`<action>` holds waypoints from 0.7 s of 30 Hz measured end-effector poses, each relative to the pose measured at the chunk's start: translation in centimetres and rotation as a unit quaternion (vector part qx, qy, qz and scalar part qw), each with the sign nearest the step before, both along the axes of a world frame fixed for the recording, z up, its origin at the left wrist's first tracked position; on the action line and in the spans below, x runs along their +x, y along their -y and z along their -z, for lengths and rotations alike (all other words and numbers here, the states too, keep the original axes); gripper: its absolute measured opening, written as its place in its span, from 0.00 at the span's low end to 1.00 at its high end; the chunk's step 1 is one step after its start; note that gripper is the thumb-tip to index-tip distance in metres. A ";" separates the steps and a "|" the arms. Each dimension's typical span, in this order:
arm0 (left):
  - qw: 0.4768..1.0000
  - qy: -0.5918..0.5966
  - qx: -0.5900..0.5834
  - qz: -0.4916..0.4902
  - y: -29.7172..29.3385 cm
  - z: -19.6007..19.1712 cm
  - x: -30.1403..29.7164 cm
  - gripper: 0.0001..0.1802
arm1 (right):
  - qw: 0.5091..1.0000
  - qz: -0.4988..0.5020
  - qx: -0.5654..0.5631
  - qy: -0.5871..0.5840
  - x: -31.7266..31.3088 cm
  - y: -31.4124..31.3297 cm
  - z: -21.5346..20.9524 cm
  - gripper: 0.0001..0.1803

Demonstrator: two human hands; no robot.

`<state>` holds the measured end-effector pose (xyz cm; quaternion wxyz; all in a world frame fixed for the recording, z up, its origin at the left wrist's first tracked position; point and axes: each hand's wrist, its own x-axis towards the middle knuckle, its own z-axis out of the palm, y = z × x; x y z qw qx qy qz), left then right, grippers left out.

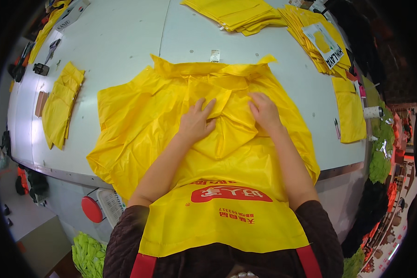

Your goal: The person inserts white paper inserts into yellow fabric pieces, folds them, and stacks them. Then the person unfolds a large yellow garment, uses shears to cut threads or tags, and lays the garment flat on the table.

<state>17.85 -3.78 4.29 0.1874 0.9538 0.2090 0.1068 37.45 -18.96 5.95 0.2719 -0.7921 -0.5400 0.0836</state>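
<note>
A large, thin yellow garment (139,120) lies crumpled across the table's near side, its collar-like band at the far end and a white label (215,56) standing out beyond it. Its near part, with red print, drapes over the table edge onto my body. My left hand (197,121) rests on the cloth just left of the middle, fingers spread and thumb apart. To its right, my right hand (265,113) has bent fingers closed on a fold; the fingertips are partly hidden. Loose folds bunch up between the two hands.
Stacks of folded yellow cloth lie at the far middle (238,16) and far right (310,39), with smaller folded pieces at left (62,106) and right (349,111). A thread spool (373,112) sits at the right edge. Scissors (52,50) lie far left. A red round stool (91,209) stands below.
</note>
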 end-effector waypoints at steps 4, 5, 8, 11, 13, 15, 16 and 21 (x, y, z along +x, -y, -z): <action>0.998 0.014 0.031 0.051 -0.1 -0.3 -0.2 0.32 | 0.974 0.038 0.099 0.198 2.6 -3.0 2.3 0.11; 0.998 0.008 0.034 0.049 0.0 -0.3 -0.2 0.32 | 0.974 0.037 0.057 0.215 3.1 -3.4 2.6 0.11; 0.998 -0.001 0.042 0.038 0.1 -0.2 -0.2 0.30 | 0.972 0.060 -0.055 0.218 3.6 -3.9 2.6 0.08; 0.999 0.039 0.010 -0.006 0.1 1.3 -0.6 0.29 | 0.990 0.110 -0.085 -0.033 1.7 -4.4 -2.0 0.07; 0.992 0.100 -0.048 -0.053 -0.4 3.2 -0.8 0.29 | 0.901 0.122 -0.019 -0.416 0.1 -4.3 -4.1 0.10; 0.983 0.152 -0.082 -0.062 -0.6 2.5 -0.7 0.29 | 0.897 0.107 -0.067 -0.424 -1.0 -4.1 -3.2 0.13; 0.977 0.177 -0.099 -0.067 -0.5 2.2 -0.7 0.29 | 0.894 0.099 -0.091 -0.427 -1.5 -3.8 -2.5 0.15; 0.994 0.109 0.003 0.028 0.0 1.0 -1.7 0.31 | 0.998 0.013 -0.065 0.018 -2.3 -1.2 -1.3 0.30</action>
